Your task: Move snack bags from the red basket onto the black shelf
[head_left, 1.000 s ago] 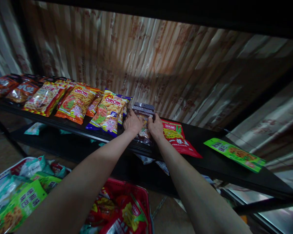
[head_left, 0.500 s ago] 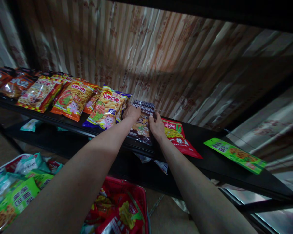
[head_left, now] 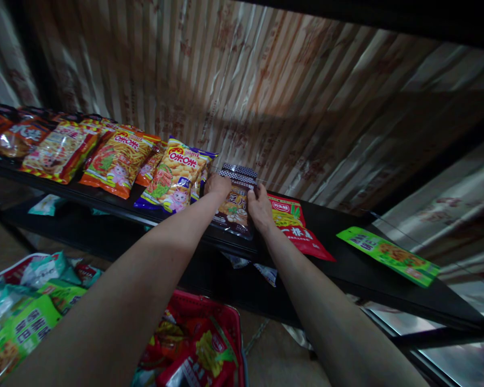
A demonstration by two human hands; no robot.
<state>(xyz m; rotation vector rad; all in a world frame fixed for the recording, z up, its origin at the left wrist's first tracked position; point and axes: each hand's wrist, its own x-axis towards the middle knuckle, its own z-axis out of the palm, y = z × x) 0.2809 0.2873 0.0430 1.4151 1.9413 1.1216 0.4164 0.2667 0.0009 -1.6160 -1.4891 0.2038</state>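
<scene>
Lying btwn fingers of L hand (head_left: 218,186) & R hand (head_left: 261,209): brown snack pkt (head_left: 237,203).

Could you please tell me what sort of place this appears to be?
Probably a shop's snack section, or a mock-up of one: a brown packet and other colourful packets lie along a black shelf, and a red basket below holds more packets.

There are two hands (head_left: 219,186) (head_left: 261,209) and one brown packet (head_left: 237,204).

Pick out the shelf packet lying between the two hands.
The dark brown packet with the checkered top, flanked by the left hand and right hand; no other packet sits between them.
</scene>
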